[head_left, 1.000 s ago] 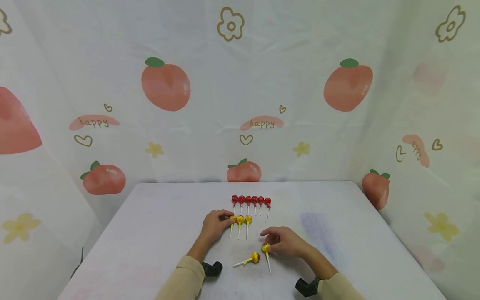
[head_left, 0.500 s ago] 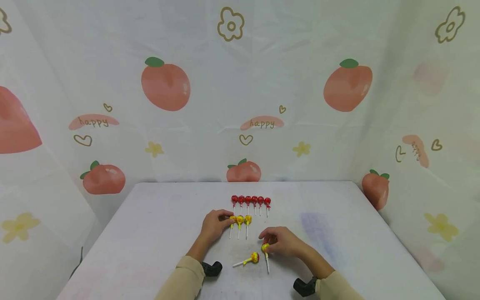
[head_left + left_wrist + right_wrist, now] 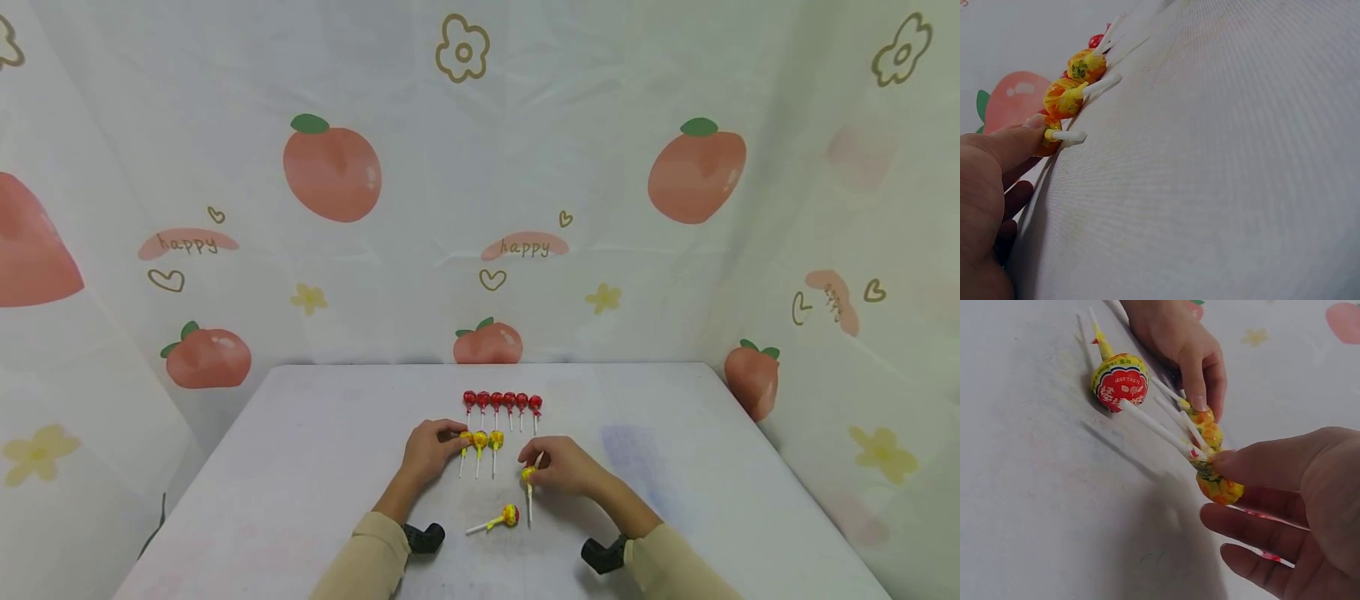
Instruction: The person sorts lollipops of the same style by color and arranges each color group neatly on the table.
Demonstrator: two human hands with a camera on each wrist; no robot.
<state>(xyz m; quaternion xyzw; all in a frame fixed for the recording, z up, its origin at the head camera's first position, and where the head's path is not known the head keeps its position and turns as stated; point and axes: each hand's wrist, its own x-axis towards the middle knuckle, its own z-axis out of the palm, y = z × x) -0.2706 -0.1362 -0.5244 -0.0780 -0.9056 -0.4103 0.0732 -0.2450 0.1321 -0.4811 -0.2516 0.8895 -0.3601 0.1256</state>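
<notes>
My left hand (image 3: 431,452) pinches the head of the leftmost yellow lollipop (image 3: 1052,135) in a short row on the table. Two more yellow lollipops (image 3: 481,440) lie beside it, sticks toward me. Between thumb and fingers, my right hand (image 3: 567,467) holds another yellow lollipop (image 3: 1219,487), just right of that row. Its white stick points toward me, and its shadow shows apart from it in the right wrist view. A loose yellow lollipop with a red label (image 3: 1124,384) lies nearer me, its stick pointing left.
Behind the yellow row, several red lollipops (image 3: 497,401) lie side by side, sticks toward me. The white table (image 3: 315,467) meets a fruit-printed cloth backdrop (image 3: 420,275) at its far edge. Each wrist wears a black camera mount (image 3: 425,538).
My right hand has moved away from me, toward the rows, carrying its yellow lollipop along. The left hand has stayed on its lollipop, and the loose one has not moved.
</notes>
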